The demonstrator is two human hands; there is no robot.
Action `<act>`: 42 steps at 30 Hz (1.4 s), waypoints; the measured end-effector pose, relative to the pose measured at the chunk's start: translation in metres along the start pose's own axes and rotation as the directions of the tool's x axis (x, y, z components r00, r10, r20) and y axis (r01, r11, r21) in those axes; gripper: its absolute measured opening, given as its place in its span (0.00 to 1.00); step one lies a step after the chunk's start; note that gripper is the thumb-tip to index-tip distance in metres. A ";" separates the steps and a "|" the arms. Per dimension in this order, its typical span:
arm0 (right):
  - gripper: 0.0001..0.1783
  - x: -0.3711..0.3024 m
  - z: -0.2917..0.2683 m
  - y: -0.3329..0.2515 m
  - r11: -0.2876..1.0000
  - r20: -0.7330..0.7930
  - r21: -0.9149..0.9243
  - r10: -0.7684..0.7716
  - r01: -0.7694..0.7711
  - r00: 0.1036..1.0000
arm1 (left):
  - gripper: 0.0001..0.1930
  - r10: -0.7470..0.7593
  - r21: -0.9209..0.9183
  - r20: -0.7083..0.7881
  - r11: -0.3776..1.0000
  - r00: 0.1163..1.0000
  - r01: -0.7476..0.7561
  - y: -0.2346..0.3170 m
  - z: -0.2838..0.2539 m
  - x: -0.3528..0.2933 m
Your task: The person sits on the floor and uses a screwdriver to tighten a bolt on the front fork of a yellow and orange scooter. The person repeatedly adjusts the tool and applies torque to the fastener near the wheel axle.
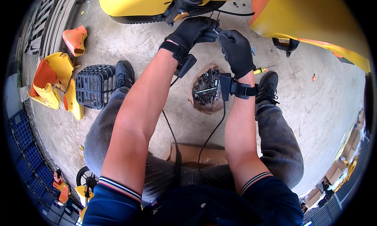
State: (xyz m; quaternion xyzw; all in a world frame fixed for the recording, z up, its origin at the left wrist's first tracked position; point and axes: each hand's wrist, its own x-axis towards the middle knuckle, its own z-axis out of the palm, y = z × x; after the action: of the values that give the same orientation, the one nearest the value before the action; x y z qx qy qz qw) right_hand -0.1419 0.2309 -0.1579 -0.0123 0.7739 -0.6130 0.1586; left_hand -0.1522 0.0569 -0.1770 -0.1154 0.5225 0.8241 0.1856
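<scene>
Head view: the left grip [192, 31] and right grip [236, 51] curl inward, a small silvery piece [215, 31] between their fingertips; which holds it, how firmly, I can't tell. I'd steady one hand while moving the other, minding the black cable [235, 13] just beyond.

Pale grey, stained concrete flr [322, 108], brightly lit; upper L, whitish slatted panels [62, 20]; far L edge, dark blue grid-patterned plastic crates [33, 153]; lower R, brown cardboard boxes [334, 173] piled nr a grey ribbed panel [324, 215]
</scene>
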 end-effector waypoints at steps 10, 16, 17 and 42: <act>0.12 -0.004 0.007 -0.005 0.970 0.040 0.195 0.143 -0.148 0.989 | 0.15 0.040 0.063 -0.018 0.997 0.999 -0.039 0.000 0.000 -0.001; 0.13 0.005 -0.006 0.010 0.352 0.531 0.748 0.190 -0.562 0.826 | 0.15 0.065 0.151 0.034 0.986 0.997 -0.069 0.004 -0.005 -0.001; 0.14 0.006 -0.006 0.010 0.248 0.589 0.750 0.169 -0.613 0.790 | 0.15 0.085 0.154 0.044 0.984 0.995 -0.091 0.003 -0.007 0.001; 0.12 0.011 0.022 0.005 0.795 -0.074 -0.474 -0.465 0.379 0.882 | 0.11 0.435 0.934 0.328 -0.016 0.839 -0.357 -0.002 -0.004 0.014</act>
State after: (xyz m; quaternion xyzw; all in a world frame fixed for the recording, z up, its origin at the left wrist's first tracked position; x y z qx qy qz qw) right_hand -0.1455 0.2093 -0.1693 -0.1638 0.8820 -0.4374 -0.0632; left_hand -0.1641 0.0565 -0.1855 0.1636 0.9436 0.2847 -0.0425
